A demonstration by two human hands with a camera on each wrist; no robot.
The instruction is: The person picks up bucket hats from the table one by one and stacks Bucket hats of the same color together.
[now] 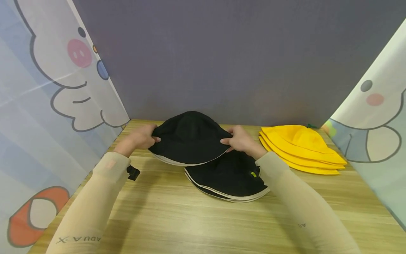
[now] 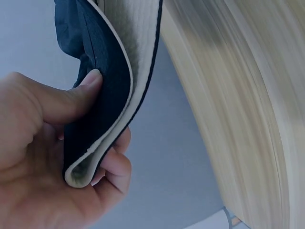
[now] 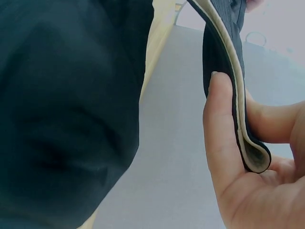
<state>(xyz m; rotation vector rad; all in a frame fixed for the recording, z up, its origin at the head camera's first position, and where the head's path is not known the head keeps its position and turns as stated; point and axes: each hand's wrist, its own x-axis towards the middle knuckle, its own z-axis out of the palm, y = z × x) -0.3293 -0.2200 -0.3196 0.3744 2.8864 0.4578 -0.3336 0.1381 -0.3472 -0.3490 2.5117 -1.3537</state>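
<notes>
A black bucket hat (image 1: 190,139) with a pale edge is held up, folded flat, between my two hands. My left hand (image 1: 143,137) pinches its left brim corner; in the left wrist view the thumb lies on the black cloth (image 2: 107,95) and the fingers are behind the fold. At the opposite corner my right hand (image 1: 241,140) pinches the brim, with fingers on both faces of the folded edge (image 3: 238,95). Below and to the right, more black hats (image 1: 228,176) lie stacked on the table, partly hidden by the held hat and my right arm.
Several yellow hats (image 1: 301,148) are stacked at the right rear of the wooden table (image 1: 177,218). A small black object (image 1: 133,173) lies beside my left forearm. A grey panel (image 1: 209,63) stands behind, with cartoon-printed curtains (image 1: 38,116) at the sides.
</notes>
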